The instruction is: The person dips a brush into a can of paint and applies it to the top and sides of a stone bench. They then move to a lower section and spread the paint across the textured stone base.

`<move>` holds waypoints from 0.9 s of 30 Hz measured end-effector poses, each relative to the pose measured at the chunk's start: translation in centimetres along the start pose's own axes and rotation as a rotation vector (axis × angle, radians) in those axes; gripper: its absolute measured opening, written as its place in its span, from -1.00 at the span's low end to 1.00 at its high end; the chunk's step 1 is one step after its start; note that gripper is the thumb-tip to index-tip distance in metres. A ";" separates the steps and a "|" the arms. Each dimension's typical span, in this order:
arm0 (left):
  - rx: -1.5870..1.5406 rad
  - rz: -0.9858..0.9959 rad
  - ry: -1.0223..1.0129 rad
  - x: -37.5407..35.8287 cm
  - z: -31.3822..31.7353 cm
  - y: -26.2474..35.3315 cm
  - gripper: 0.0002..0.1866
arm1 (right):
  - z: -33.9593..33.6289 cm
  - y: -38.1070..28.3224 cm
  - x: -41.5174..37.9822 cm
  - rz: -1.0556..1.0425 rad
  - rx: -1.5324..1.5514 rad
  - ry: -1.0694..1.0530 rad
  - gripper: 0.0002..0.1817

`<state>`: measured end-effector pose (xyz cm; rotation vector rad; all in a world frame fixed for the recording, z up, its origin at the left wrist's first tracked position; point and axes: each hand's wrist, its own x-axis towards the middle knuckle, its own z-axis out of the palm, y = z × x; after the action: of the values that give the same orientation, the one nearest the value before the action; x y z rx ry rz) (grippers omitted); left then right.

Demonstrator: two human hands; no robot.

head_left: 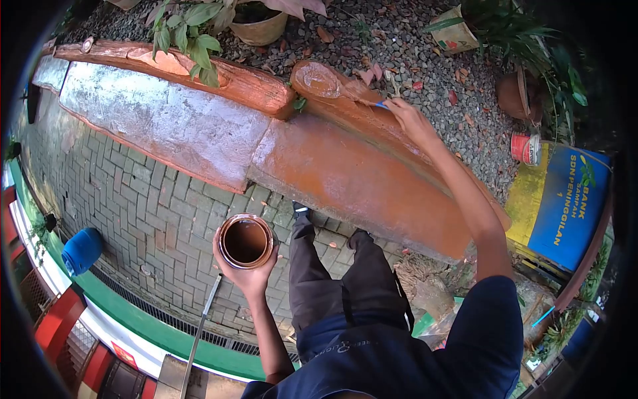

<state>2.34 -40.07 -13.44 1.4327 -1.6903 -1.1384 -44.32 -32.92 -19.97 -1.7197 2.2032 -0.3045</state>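
Observation:
My left hand (251,279) grips an open can of brown paint (267,258) from beneath and the side, holding it upright above the paving. Brown smears coat the can's rim. In my right hand (407,118) is a paintbrush (380,105) with a blue handle, pinched near the handle. Its bristle end points left at a log-shaped concrete edge (316,83), apparently touching it; the bristles are hard to make out. That edge and the flat slab (359,173) in front of it are orange-brown, with a wet-looking sheen on the slab.
Left of it lies a paler, greyish slab (166,123) beside another reddish log edge (219,80). Gravel (399,46) with potted plants (259,30) lies behind. At right stand a red-and-white tin (526,148) and a blue-yellow bin (565,206). A metal pole (203,322) is at lower left.

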 end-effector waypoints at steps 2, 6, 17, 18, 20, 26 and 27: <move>-0.012 -0.001 -0.002 0.3 0.0 -0.1 0.17 | 0.2 0.6 -1.5 0.117 -0.139 -0.028 -0.49; -0.004 0.021 0.013 1.0 1.1 -0.6 0.13 | 0.0 0.5 1.4 0.108 -0.225 -0.066 -0.48; 0.059 0.113 -0.127 0.4 4.9 -5.0 0.18 | 3.2 5.7 5.6 -0.089 0.103 -0.001 -0.55; 0.066 0.115 -0.124 0.3 5.4 -5.0 0.18 | 2.7 6.1 3.2 -0.023 0.135 -0.032 -0.54; 0.015 0.053 -0.096 -0.1 6.1 -4.8 0.16 | 1.6 6.6 -1.4 0.059 0.127 -0.083 -0.51; -0.014 -0.004 -0.133 -1.0 6.2 -5.4 0.17 | -0.5 2.3 -0.7 0.140 0.089 0.025 -0.49; -0.010 -0.008 -0.130 -1.1 6.1 -5.3 0.17 | -0.9 0.8 1.5 0.119 0.089 0.107 -0.50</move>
<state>-0.56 -37.94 -20.76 1.3866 -1.7661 -1.2665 -45.66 -34.18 -19.64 -1.5521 2.3192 -0.4678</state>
